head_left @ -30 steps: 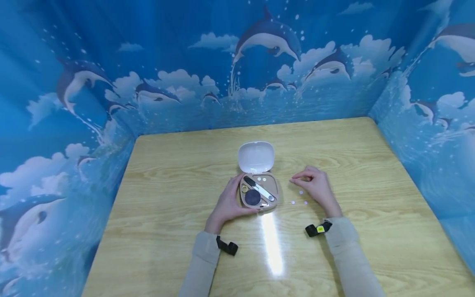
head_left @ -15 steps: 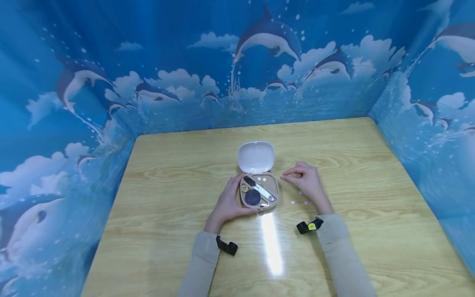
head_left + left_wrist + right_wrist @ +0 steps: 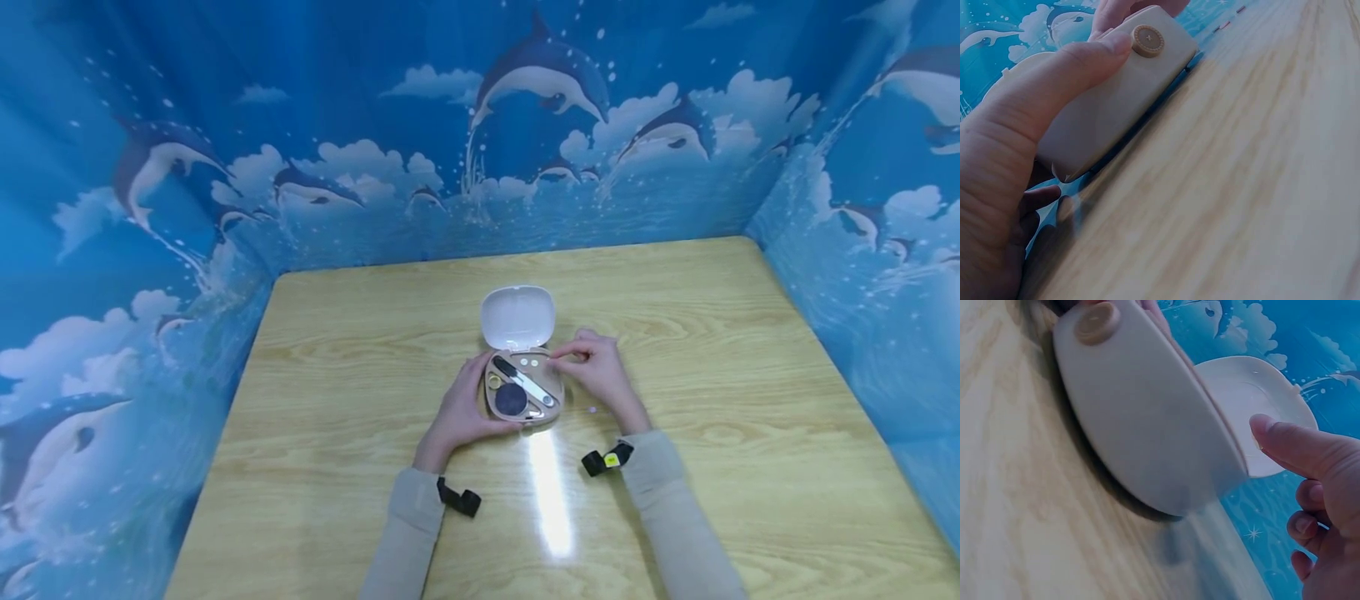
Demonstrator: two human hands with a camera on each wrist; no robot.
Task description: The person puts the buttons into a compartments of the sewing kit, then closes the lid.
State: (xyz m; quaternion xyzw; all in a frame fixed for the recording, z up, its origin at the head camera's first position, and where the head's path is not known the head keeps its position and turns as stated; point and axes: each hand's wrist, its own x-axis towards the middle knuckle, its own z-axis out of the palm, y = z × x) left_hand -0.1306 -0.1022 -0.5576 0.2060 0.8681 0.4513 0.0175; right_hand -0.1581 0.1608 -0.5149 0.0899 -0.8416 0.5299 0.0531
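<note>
A small sewing box [image 3: 556,414] stands on the table with its white lid [image 3: 517,317] raised. My left hand [image 3: 459,410] grips its left side, the thumb along the front near a round tan catch [image 3: 1148,40]. In the box lie a black-and-white tool [image 3: 528,385], a dark disc [image 3: 511,398], a gold ring-like piece [image 3: 494,381] and two white buttons [image 3: 523,362]. Over the box's right rear edge, my right hand [image 3: 598,369] pinches a tiny button, mostly hidden, its pale edge just showing below the thumb tip in the right wrist view.
One small pale button [image 3: 592,409] lies on the wooden table [image 3: 360,350] right of the box; the right arm covers the spot beside it. Blue dolphin-print curtains [image 3: 420,167] border the table at the back and sides.
My right hand has moved left, from above the table to over the box's right rear edge, fingertips still together. The left hand and the box have stayed put.
</note>
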